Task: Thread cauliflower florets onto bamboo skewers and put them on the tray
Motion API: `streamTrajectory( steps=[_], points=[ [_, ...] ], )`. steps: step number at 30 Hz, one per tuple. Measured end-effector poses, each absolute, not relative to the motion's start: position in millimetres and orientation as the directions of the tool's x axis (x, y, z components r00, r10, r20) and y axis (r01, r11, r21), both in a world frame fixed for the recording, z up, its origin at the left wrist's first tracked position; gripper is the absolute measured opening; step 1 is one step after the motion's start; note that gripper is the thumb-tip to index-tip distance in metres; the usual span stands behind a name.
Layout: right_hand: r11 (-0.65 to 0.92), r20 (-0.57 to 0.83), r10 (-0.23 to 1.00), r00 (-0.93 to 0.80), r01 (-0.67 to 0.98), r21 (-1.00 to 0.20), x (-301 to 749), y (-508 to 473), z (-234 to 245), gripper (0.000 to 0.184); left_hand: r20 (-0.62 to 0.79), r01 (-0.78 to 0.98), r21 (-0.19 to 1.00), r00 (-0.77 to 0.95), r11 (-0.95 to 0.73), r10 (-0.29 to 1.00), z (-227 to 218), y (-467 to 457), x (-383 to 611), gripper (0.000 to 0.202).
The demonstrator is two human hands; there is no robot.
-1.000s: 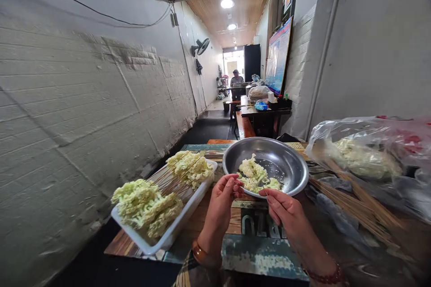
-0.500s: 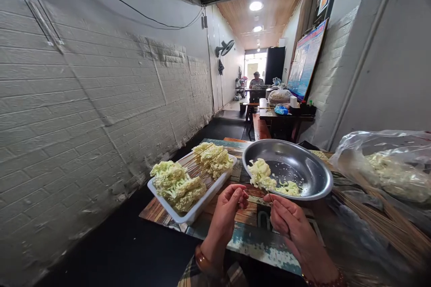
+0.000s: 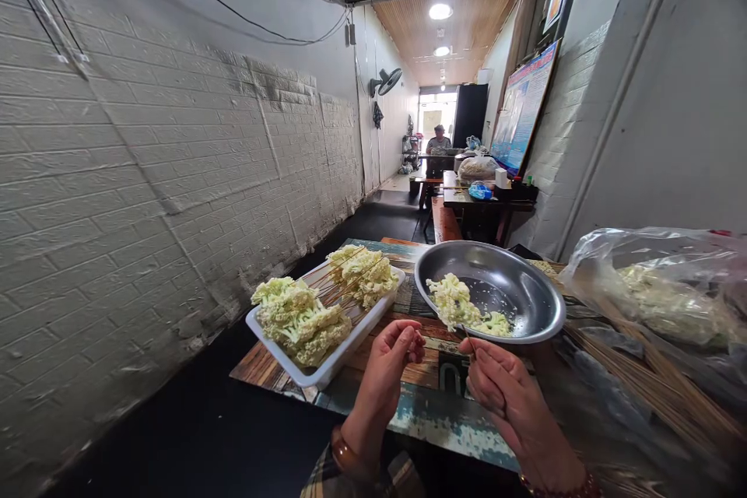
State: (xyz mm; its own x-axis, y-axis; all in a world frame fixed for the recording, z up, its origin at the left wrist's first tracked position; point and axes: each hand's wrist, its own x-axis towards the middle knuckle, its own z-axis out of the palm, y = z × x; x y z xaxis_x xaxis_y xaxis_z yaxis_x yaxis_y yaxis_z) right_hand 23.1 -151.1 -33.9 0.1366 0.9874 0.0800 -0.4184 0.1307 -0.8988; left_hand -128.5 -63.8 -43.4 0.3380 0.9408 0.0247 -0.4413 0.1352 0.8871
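Observation:
My left hand (image 3: 386, 364) hovers over the table in front of the steel bowl (image 3: 525, 303), fingertips pinched together on something I cannot make out. Just right of it, my right hand (image 3: 503, 391) is closed on a thin bamboo skewer (image 3: 468, 335) whose tip points up toward the bowl's near rim. Pale cauliflower florets (image 3: 452, 299) lie in the bowl's left half. Left of my hands, a white rectangular tray (image 3: 327, 372) holds several cauliflower skewers (image 3: 297, 317).
A clear plastic bag of cauliflower (image 3: 662, 288) and a bundle of loose bamboo skewers (image 3: 647, 385) lie at the right. The painted wooden table (image 3: 426, 420) ends close to me. A brick wall runs along the left. A person (image 3: 437, 142) sits far down the corridor.
Both hands have drawn back from the bowl's rim toward me and now sit a little lower over the table. The view has swung left and back; the tray and bowl stay put.

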Motion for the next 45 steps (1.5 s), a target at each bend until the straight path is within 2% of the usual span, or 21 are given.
streamTrajectory(
  steps=[3, 6, 11, 14, 17, 20, 24, 31, 36, 45],
  points=[
    [0.142, 0.093, 0.986, 0.136, -0.417, -0.898, 23.5, -152.7, -33.9, 0.029, 0.017, -0.440, 0.886, 0.341, 0.144, 0.940, -43.8, -64.1, -127.9, 0.038],
    [0.173, 0.114, 0.975, 0.193, -0.326, -0.929, 24.8, -153.1, -36.0, 0.032, 0.011, -0.437, 0.887, 0.345, 0.151, 0.938, -45.1, -64.3, -127.6, 0.037],
    [0.211, 0.181, 0.914, 0.364, -0.044, -0.977, 29.0, -151.8, -44.0, 0.038, -0.004, -0.421, 0.894, 0.337, 0.154, 0.942, -48.1, -64.7, -128.8, 0.038],
    [0.225, 0.283, 0.851, 0.443, 0.179, -0.958, 29.6, -152.4, -48.4, 0.036, -0.014, -0.423, 0.891, 0.332, 0.163, 0.943, -49.8, -64.6, -128.7, 0.039],
    [0.248, 0.404, 0.796, 0.451, 0.365, -0.897, 26.9, -154.3, -52.9, 0.028, -0.020, -0.450, 0.880, 0.286, 0.153, 0.958, -49.5, -63.6, -127.3, 0.040],
    [0.256, 0.458, 0.789, 0.410, 0.458, -0.852, 22.6, -157.3, -59.5, 0.024, 0.000, -0.495, 0.863, 0.204, 0.103, 0.979, -45.2, -63.0, -126.2, 0.041],
    [0.223, 0.452, 0.817, 0.358, 0.526, -0.820, 18.6, -161.4, -68.9, 0.024, 0.077, -0.523, 0.852, 0.162, 0.019, 0.984, -35.0, -64.8, -124.3, 0.043],
    [0.199, 0.449, 0.835, 0.318, 0.586, -0.785, 14.4, -165.5, -77.5, 0.030, 0.154, -0.410, 0.910, 0.193, -0.063, 0.969, -20.5, -70.9, -110.5, 0.034],
    [0.253, 0.499, 0.820, 0.278, 0.607, -0.753, 16.3, -167.0, -83.2, 0.031, 0.151, -0.361, 0.930, 0.201, -0.070, 0.968, -17.5, -74.5, -101.2, 0.024],
    [0.344, 0.594, 0.763, 0.256, 0.617, -0.708, 15.3, -167.6, -82.2, 0.027, 0.122, -0.293, 0.954, 0.169, -0.068, 0.978, -18.0, -74.6, -90.5, 0.022]
  ],
)
